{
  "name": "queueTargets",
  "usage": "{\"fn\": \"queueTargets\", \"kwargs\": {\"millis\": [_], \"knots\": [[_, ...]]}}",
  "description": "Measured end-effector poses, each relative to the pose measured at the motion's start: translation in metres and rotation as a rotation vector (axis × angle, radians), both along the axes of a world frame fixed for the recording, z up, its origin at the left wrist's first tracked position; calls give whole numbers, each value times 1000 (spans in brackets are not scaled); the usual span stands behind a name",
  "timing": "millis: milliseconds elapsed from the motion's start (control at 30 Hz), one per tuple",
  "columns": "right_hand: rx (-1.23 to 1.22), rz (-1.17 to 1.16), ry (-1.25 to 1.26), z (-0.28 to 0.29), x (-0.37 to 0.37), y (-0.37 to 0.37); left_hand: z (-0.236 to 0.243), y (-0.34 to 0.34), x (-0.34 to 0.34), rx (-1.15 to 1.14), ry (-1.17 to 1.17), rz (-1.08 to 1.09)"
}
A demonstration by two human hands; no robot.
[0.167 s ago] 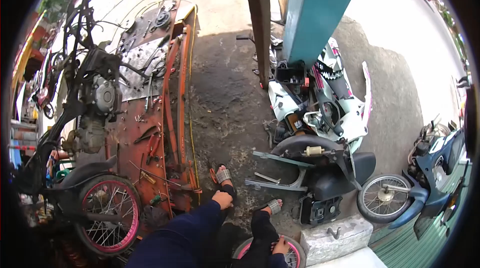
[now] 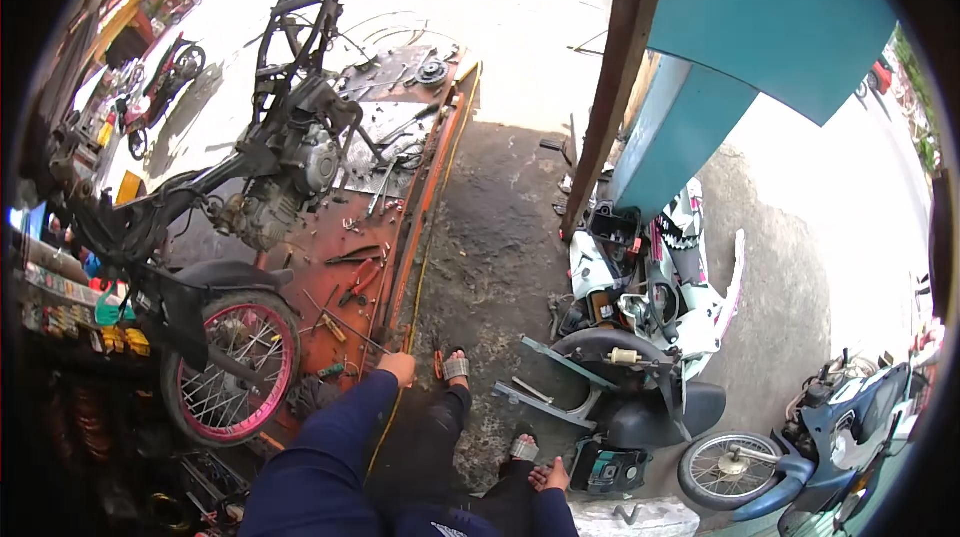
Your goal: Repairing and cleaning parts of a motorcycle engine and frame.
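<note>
My left hand (image 2: 398, 369) reaches over the right edge of the orange metal workbench (image 2: 345, 227). Its fingers curl downward and are partly hidden; the tip of a thin metal rod (image 2: 352, 325) meets them, though I cannot tell if they grip it. Beside the rod lie a tool with a wooden-coloured handle (image 2: 334, 328) and red-handled pliers (image 2: 358, 283). Near my right knee, my right hand (image 2: 550, 475) rests palm up, fingers loosely bent and thumb apart, with nothing visible in it. A stripped motorcycle frame with its engine (image 2: 290, 172) stands at the bench's left.
The pink-rimmed wheel (image 2: 232, 369) is close to my left arm. At right lie white motorcycle fairings (image 2: 592, 272), a dark mudguard (image 2: 610, 345) and a grey metal bracket (image 2: 545, 402). Beyond them stands a blue motorcycle (image 2: 800, 472). A teal post (image 2: 650, 137) rises ahead.
My left hand has moved from above my left knee to the bench edge, beside the tools. My right hand has stayed near my right knee. The view has turned toward the left.
</note>
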State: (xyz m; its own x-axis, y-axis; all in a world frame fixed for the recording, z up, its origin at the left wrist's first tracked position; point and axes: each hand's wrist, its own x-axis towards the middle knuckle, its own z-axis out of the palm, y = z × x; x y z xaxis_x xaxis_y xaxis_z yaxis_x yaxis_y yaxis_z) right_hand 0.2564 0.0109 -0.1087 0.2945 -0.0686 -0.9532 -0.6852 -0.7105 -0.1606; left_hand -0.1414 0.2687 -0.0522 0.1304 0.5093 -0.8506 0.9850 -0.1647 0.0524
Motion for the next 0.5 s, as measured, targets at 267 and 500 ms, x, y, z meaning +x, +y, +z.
{"fn": "queueTargets", "kwargs": {"millis": [267,500], "knots": [[421,563,33,32,91,65,94,-222,-2,322,-435,1154],[246,2019,-622,66,180,85,-1,-525,76,272,-162,1227]]}}
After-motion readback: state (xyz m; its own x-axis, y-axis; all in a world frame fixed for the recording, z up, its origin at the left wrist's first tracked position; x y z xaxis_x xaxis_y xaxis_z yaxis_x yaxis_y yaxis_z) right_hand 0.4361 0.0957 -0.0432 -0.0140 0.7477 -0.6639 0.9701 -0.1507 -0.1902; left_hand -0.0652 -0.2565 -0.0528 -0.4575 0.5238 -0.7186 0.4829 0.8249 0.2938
